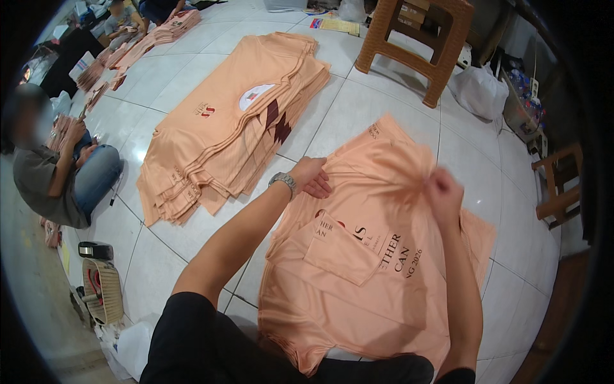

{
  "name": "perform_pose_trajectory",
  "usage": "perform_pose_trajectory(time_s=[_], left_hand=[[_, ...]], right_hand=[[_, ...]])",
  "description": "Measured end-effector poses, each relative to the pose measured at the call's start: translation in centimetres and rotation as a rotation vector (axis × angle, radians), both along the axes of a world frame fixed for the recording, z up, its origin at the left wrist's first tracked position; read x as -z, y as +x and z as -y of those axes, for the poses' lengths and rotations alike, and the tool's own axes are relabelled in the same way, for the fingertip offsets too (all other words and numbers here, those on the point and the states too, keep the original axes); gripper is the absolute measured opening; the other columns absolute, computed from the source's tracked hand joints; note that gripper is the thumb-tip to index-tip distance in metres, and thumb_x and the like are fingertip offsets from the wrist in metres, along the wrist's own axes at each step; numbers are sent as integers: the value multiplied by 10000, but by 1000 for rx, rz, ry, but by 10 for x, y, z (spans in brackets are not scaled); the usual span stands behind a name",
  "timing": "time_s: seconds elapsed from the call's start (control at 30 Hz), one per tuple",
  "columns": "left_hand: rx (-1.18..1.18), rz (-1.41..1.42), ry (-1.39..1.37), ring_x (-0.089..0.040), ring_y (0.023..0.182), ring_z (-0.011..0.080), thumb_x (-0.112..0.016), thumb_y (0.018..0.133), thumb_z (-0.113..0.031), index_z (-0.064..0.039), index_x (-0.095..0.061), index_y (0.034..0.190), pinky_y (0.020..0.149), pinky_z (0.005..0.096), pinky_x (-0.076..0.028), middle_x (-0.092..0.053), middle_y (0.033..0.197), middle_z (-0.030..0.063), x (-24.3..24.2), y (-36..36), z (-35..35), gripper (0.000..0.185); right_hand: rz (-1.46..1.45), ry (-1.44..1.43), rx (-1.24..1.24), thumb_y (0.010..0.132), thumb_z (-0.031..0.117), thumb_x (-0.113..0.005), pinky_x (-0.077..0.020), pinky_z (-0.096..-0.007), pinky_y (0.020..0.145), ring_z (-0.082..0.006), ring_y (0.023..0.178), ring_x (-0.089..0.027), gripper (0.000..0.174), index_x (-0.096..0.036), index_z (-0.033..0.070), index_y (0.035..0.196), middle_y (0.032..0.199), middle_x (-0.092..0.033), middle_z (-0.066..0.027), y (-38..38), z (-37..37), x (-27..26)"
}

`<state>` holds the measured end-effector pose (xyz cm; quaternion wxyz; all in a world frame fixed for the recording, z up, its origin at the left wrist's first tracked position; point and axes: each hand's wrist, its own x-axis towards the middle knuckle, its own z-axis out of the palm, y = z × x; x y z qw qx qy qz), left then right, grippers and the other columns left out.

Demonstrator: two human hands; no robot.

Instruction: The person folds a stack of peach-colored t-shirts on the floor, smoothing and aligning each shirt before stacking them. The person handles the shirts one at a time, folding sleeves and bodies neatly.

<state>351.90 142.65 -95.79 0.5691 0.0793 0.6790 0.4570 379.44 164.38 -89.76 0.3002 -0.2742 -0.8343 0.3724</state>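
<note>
Peach printed T-shirts (383,307) lie in a pile on the floor before me, the top one partly folded and rumpled, with a small folded peach piece (343,252) on it. Close to the pile's upper left edge, my left hand (312,177) has its fingers apart, a metal watch on the wrist. My right hand (441,189), blurred, has its fingers closed on the gathered cloth of the top shirt. To the upper left lies a second stack of peach T-shirts (211,110), its top shirt spread out with the white inner neck showing.
A brown plastic stool (434,53) stands beyond the piles, a smaller one (559,182) at right. A plastic bag (479,91) and a bin of bottles (520,105) are near. A seated person (53,177) is at left, above a woven basket (103,290). Other people and shirt stacks are farther off.
</note>
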Motion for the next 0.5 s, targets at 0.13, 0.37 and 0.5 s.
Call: perform_pose_trajectory(time_s=[0.13, 0.37, 0.5], left_hand=[[-133, -95, 65, -720, 689, 280, -575, 1013, -344, 161, -620, 1077, 612, 360, -611, -699, 839, 248, 23, 2, 3, 511], [-256, -409, 161, -599, 548, 156, -704, 894, -69, 59, -705, 1008, 472, 300, -491, -647, 725, 57, 47, 19, 15, 171], [-273, -186, 183, -638, 582, 154, -673, 927, -59, 52, -678, 1080, 491, 303, -515, -677, 789, 65, 46, 19, 19, 189]], right_hand=[[309, 151, -654, 810, 69, -700, -553, -362, 788, -253, 931, -700, 203, -716, 10, 1003, 1021, -716, -136, 138, 87, 8], [374, 66, 305, 901, 182, -713, -550, -440, 759, -355, 858, -705, 210, -700, -11, 984, 924, -720, -186, 229, -4, 61], [615, 1, 627, 930, 378, -654, -540, -476, 771, -362, 871, -716, 405, -698, -17, 1009, 941, -736, -205, 208, -84, 62]])
